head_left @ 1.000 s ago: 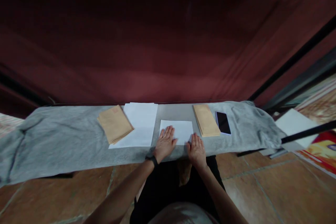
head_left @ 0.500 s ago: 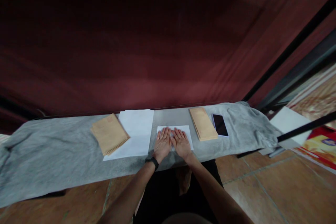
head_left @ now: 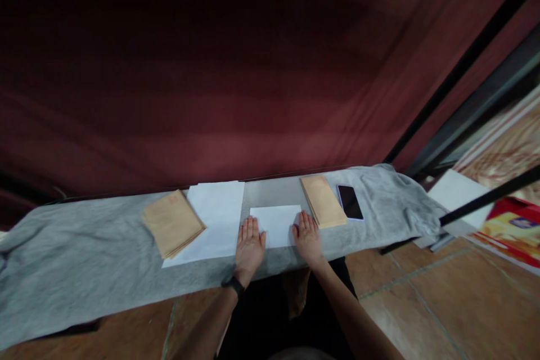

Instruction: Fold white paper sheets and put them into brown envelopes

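A small white sheet of paper, apparently folded, lies flat in front of me on the grey cloth. At its left edge my left hand rests palm down, fingers stretched out, with a dark band on the wrist. My right hand lies flat in the same way over the right edge. Neither hand grips anything. Larger white sheets lie to the left of my left hand. Just beyond my right fingertips is a stack of brown envelopes.
More brown envelopes overlap the large sheets at the left. A phone lies right of the envelope stack. The narrow cloth-covered surface runs along a dark red panel. A red and yellow package is at far right.
My hands have slid apart from the middle of the small sheet to its left and right edges, uncovering its middle. The camera view has shifted slightly.
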A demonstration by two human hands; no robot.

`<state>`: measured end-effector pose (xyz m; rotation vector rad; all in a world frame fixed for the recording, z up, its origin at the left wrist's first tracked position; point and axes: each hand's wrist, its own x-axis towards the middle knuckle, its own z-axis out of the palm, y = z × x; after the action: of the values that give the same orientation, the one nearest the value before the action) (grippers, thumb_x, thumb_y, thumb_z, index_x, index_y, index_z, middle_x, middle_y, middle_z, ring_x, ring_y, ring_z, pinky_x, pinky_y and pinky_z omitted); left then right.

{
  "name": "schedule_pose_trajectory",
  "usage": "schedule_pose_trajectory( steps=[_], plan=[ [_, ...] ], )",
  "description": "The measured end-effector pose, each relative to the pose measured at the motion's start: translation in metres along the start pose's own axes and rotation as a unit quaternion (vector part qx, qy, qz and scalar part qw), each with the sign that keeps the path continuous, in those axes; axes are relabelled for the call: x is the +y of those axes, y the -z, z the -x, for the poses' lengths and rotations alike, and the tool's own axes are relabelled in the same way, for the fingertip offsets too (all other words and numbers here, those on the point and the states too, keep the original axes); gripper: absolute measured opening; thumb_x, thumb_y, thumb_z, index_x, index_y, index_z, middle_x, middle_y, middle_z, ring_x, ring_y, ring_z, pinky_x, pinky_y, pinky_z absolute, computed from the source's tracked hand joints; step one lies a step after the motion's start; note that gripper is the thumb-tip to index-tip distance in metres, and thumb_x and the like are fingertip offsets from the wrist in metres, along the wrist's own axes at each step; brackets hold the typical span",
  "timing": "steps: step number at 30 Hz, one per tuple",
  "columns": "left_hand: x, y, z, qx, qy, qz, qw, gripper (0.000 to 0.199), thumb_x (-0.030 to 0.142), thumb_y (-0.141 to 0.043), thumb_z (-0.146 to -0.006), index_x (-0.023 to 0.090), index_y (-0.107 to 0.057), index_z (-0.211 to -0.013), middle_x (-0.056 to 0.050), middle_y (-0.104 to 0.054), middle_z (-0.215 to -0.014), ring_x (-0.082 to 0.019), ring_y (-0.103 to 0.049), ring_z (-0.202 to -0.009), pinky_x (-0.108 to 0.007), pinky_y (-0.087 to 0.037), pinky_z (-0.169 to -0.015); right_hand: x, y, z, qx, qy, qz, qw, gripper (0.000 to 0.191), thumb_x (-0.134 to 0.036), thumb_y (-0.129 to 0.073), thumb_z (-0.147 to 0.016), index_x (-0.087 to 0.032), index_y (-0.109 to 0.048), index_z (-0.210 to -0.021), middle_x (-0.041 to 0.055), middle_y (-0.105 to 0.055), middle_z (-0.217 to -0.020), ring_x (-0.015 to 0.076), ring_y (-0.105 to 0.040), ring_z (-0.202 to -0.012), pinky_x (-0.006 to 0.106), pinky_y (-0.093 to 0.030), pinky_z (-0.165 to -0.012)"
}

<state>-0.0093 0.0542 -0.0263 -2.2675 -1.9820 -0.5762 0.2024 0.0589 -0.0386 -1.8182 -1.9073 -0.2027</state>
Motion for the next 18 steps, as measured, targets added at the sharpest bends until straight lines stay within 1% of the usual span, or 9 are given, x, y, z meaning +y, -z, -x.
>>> schedule_pose_trajectory(
  steps=[2, 5, 7, 9, 14, 15, 17, 18],
  plan=[
    [0.000, 0.003, 0.019, 0.026, -0.006, 0.004, 1.000, 0.058, 0.036, -0.035, -0.099, 0.003, -0.041, -0.147, -0.022, -0.042, -0.153, -0.031, -0.034, -0.146, -0.050, -0.033, -0.117, 0.003, 0.007, 0.004, -0.012, -0.025, -0.009, 1.000, 0.048, -0.027, -0.043, -0.097, -0.010, -0.048, -0.142, 0.0198, -0.057, -0.138, 0.0319, -0.053, -0.126, 0.046, -0.041, -0.103],
    [0.003, 0.008, 0.039, 0.043, -0.013, 0.006, 0.999, 0.058, 0.035, -0.035, -0.100, 0.002, -0.041, -0.147, -0.023, -0.044, -0.151, -0.032, -0.036, -0.145, -0.052, -0.034, -0.116, 0.004, 0.018, 0.002, -0.046, -0.092, -0.035, 0.994, 0.041, -0.024, -0.048, -0.093, -0.012, -0.055, -0.132, 0.0199, -0.064, -0.122, 0.0311, -0.061, -0.113, 0.042, -0.047, -0.094],
    [0.005, 0.011, 0.045, 0.043, -0.014, 0.004, 0.999, 0.057, 0.033, -0.035, -0.100, 0.001, -0.042, -0.146, -0.024, -0.044, -0.150, -0.033, -0.037, -0.144, -0.052, -0.034, -0.116, 0.002, 0.024, -0.004, -0.063, -0.132, -0.064, 0.987, 0.031, -0.023, -0.049, -0.092, -0.012, -0.059, -0.119, 0.0194, -0.066, -0.112, 0.0295, -0.063, -0.107, 0.039, -0.048, -0.090],
    [0.007, 0.013, 0.047, 0.040, -0.015, 0.003, 0.999, 0.056, 0.032, -0.035, -0.100, 0.000, -0.043, -0.145, -0.025, -0.044, -0.150, -0.034, -0.038, -0.143, -0.052, -0.033, -0.117, 0.000, 0.027, -0.010, -0.068, -0.153, -0.086, 0.982, 0.020, -0.023, -0.049, -0.091, -0.013, -0.060, -0.105, 0.0174, -0.068, -0.101, 0.0278, -0.065, -0.101, 0.036, -0.050, -0.085],
    [0.006, 0.011, 0.046, 0.041, -0.013, 0.023, 0.999, 0.056, 0.032, -0.037, -0.099, 0.000, -0.044, -0.144, -0.025, -0.044, -0.150, -0.034, -0.037, -0.144, -0.053, -0.032, -0.117, 0.001, 0.031, -0.016, -0.074, -0.162, -0.131, 0.975, 0.006, -0.020, -0.053, -0.086, -0.018, -0.058, -0.087, 0.0072, -0.069, -0.075, 0.0212, -0.067, -0.074, 0.028, -0.049, -0.067],
    [0.005, 0.011, 0.046, 0.042, -0.011, 0.032, 0.999, 0.056, 0.032, -0.038, -0.099, 0.000, -0.044, -0.145, -0.025, -0.044, -0.150, -0.034, -0.037, -0.144, -0.053, -0.032, -0.117, 0.001, 0.033, -0.017, -0.076, -0.156, -0.145, 0.974, 0.006, -0.020, -0.053, -0.085, -0.019, -0.058, -0.082, 0.0053, -0.068, -0.071, 0.0197, -0.066, -0.070, 0.026, -0.048, -0.063],
    [0.003, 0.010, 0.047, 0.044, -0.007, 0.055, 0.997, 0.057, 0.034, -0.038, -0.099, 0.002, -0.043, -0.145, -0.024, -0.044, -0.150, -0.034, -0.037, -0.144, -0.053, -0.031, -0.118, 0.001, 0.039, -0.021, -0.079, -0.137, -0.177, 0.971, 0.013, -0.020, -0.052, -0.086, -0.020, -0.057, -0.074, 0.0020, -0.065, -0.064, 0.0175, -0.064, -0.062, 0.025, -0.046, -0.059],
    [0.002, 0.011, 0.047, 0.044, -0.005, 0.071, 0.996, 0.057, 0.035, -0.038, -0.099, 0.003, -0.042, -0.146, -0.023, -0.044, -0.151, -0.033, -0.037, -0.144, -0.053, -0.031, -0.118, 0.000, 0.044, -0.024, -0.077, -0.127, -0.191, 0.970, 0.015, -0.021, -0.051, -0.087, -0.021, -0.057, -0.073, 0.0011, -0.065, -0.063, 0.0172, -0.064, -0.061, 0.024, -0.046, -0.058]
  ],
)
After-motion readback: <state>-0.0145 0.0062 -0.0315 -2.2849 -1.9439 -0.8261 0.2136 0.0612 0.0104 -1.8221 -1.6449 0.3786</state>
